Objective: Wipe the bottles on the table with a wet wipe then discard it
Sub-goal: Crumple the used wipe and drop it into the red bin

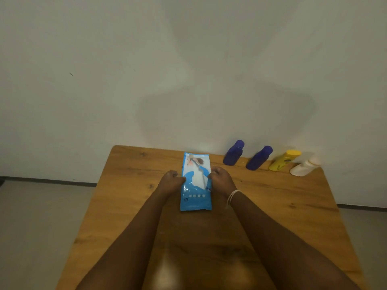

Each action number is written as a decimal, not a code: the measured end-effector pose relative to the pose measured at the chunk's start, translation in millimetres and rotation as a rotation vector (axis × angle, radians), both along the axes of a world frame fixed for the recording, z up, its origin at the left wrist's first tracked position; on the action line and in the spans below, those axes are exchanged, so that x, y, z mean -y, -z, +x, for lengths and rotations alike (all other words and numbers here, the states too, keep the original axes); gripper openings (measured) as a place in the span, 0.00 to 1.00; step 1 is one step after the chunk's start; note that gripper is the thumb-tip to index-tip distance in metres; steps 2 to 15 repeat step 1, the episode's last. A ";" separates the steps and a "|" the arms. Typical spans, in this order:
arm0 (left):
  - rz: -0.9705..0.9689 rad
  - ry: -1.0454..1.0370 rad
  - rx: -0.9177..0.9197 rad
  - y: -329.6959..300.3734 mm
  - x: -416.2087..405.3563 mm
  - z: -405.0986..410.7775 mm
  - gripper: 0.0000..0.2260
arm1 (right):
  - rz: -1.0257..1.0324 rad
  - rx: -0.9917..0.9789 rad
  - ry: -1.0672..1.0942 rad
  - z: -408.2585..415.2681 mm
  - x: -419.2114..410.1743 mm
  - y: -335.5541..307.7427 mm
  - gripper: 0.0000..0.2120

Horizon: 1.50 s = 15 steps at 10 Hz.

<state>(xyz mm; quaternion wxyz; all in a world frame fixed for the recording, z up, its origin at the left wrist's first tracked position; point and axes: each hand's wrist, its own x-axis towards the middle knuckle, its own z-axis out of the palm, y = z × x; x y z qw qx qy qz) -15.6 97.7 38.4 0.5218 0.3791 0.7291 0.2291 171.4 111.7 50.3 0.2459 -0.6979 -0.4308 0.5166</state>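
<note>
Fingers of your left hand [170,181] and right hand [219,178] curled, pinching the blue plastic wet-wipe pack [195,183] at mid-frame on the wooden counter [129,206]; four plastic bottles, two blue [233,153] [259,158], one yellow [283,160], one white [304,167], stood at right.

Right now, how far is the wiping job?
Nothing is wiped yet. In hand: the left hand and right hand grip the wet wipe pack; no wipe is clearly out. Left: the four bottles by the wall, then discarding.

Dim, soft picture; wide-angle bending; blurred shadows on wall [188,70].
</note>
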 end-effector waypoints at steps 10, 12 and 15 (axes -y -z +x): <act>0.176 0.009 -0.106 -21.9 13.2 -3.0 0.10 | 0.066 0.065 -0.030 13.0 18.4 -15.1 0.11; 0.176 0.009 -0.106 -21.9 13.2 -3.0 0.10 | 0.066 0.065 -0.030 13.0 18.4 -15.1 0.11; 0.176 0.009 -0.106 -21.9 13.2 -3.0 0.10 | 0.066 0.065 -0.030 13.0 18.4 -15.1 0.11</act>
